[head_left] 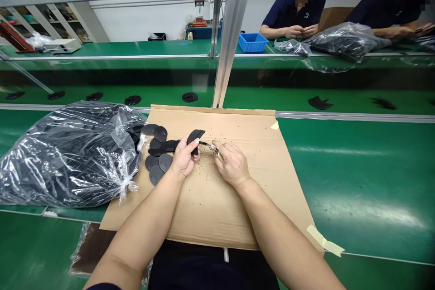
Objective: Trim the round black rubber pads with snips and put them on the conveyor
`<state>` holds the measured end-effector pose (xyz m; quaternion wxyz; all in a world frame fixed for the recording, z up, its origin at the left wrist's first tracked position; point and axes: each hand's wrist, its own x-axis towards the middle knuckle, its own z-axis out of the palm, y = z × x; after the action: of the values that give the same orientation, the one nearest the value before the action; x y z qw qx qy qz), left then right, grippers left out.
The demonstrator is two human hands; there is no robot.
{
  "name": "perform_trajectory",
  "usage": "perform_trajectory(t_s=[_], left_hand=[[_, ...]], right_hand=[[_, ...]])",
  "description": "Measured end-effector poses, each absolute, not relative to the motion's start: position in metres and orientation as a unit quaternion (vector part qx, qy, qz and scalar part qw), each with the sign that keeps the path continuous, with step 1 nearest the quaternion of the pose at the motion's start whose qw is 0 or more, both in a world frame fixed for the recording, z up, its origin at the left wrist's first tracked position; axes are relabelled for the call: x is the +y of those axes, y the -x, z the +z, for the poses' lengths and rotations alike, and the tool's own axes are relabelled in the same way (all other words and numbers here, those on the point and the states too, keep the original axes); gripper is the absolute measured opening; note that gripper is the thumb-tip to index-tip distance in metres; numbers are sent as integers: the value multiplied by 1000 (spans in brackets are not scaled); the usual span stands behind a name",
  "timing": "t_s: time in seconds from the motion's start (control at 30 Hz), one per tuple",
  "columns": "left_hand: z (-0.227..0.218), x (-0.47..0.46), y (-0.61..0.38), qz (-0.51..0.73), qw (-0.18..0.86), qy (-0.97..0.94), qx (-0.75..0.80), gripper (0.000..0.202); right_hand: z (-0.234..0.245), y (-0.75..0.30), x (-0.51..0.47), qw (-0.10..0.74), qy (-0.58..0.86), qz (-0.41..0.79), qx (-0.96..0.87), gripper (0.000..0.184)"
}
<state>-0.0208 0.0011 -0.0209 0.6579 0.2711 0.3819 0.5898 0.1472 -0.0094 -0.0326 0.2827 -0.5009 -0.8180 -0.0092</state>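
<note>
left hand [184, 156]: fingers curled closed, gripping one black rubber disc [195, 137], bent and held up by its edge. right hand [232, 164]: pinched closed on a small metal cutter [208, 146], its tip just beside the disc. loose black discs [158, 154]: spread in a heap left of the hands, on a cardboard sheet [238, 222] flecked with black crumbs [204, 176]. clear plastic bag [68, 156] of more black pieces: touching the heap, on a green workbench [356, 181].

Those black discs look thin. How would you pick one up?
Pinch the top black disc by its rim, coming from above on the side away from the plastic bag. It lies flat and thin, so that free edge is probably the easiest part to grip.
</note>
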Motion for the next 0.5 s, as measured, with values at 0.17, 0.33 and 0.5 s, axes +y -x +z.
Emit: perform_trajectory(t_s=[0.17, 0.33, 0.5], left_hand=[[-21, 1, 18, 598, 632, -291, 399, 45], [-19, 0, 15, 611, 613, -291, 408, 44], [-20, 0, 14, 615, 606, -293, 411, 46]], right_hand=[[-32, -148, -11, 256, 530, -4, -808, 45], [-35, -145, -11, 280, 537, 54, -794, 43], [-35, -143, -11, 296, 529, 62, -793, 41]])
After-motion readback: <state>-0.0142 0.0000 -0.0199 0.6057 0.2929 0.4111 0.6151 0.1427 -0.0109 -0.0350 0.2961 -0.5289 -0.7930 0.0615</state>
